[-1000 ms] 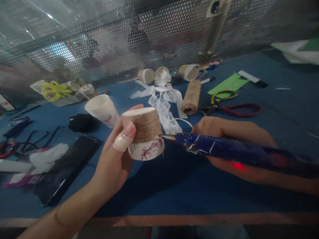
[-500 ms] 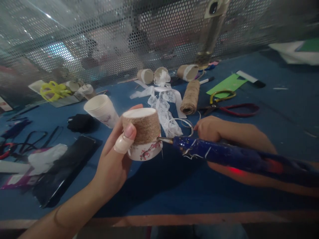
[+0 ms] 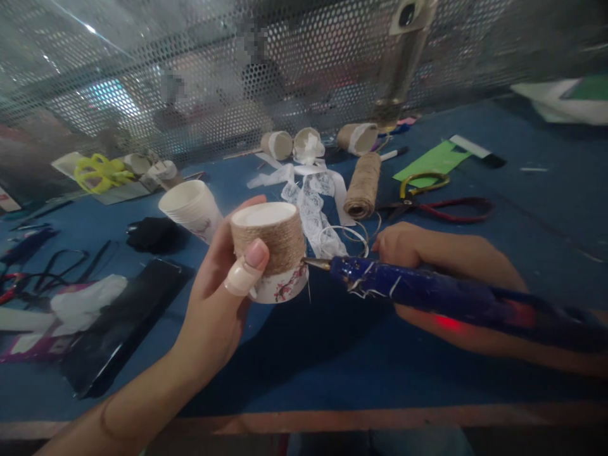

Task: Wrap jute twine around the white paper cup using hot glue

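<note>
A paper cup, held upside down, has brown twine wrapped round most of its wall; a floral printed band shows below the twine. My left hand grips it from the left, thumb across the front. My right hand is closed round a blue glue gun, partly hidden behind it. The gun's metal nozzle touches the cup's right side at the lower edge of the twine. A strand of twine loops near my right fingertips, beside the twine spool.
Stacked paper cups stand left of my left hand. White lace lies behind the held cup, with twine-wrapped cups farther back. Pliers and green paper lie at right. A black pouch is at left.
The cup has turned slightly and risen a little in my left hand, whose thumb has shifted right. The glue gun has barely moved.
</note>
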`<state>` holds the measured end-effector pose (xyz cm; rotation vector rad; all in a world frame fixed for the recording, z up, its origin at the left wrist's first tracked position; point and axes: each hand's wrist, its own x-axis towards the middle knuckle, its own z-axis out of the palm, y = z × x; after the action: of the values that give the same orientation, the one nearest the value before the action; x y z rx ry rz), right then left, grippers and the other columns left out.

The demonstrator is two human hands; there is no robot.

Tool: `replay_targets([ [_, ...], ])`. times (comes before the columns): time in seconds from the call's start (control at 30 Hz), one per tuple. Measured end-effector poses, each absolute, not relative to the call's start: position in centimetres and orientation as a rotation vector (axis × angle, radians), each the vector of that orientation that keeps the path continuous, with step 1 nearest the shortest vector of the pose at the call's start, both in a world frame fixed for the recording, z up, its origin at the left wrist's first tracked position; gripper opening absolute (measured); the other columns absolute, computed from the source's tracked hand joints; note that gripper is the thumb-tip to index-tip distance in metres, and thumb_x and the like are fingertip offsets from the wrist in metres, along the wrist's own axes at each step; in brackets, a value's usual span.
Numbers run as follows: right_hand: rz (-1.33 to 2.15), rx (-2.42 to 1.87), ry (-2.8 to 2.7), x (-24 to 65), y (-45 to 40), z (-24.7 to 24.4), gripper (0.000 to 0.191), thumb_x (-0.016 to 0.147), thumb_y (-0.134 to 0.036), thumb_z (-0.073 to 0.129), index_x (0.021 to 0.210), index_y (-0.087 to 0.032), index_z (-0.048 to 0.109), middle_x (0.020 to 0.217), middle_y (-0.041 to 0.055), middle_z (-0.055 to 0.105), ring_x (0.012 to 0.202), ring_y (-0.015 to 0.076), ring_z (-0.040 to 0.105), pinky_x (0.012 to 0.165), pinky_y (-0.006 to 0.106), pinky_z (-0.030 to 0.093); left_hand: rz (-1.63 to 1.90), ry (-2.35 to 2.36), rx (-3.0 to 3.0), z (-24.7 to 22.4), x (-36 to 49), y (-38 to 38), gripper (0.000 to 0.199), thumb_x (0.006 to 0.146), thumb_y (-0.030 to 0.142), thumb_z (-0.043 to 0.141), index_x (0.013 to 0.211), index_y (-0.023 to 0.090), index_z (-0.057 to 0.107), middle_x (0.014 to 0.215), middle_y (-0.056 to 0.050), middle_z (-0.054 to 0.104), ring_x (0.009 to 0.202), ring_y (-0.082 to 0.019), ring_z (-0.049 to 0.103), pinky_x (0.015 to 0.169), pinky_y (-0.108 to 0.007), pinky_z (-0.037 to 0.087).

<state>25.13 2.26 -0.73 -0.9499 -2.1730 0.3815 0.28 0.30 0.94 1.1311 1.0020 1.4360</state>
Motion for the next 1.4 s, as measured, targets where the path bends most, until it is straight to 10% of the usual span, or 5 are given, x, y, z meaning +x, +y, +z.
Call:
replay_targets([
  [1.4, 0.385, -0.849, -2.217, 25.14, 2.50, -0.79, 0.025, 0.081, -0.022, 0.060, 0.076, -0.027, 0.036, 0.069, -0.0047, 0.048, 0.063, 0.0160, 0.043, 0.059, 0.032, 0.035, 1.409, 0.985, 1.075, 0.64, 0.19, 0.44, 0.036, 0.088, 0.041, 0.072, 0.122, 0.030, 0.072, 0.121, -0.002, 0.071, 0.104, -0.020, 0.067, 0.086, -0.030, 0.057],
])
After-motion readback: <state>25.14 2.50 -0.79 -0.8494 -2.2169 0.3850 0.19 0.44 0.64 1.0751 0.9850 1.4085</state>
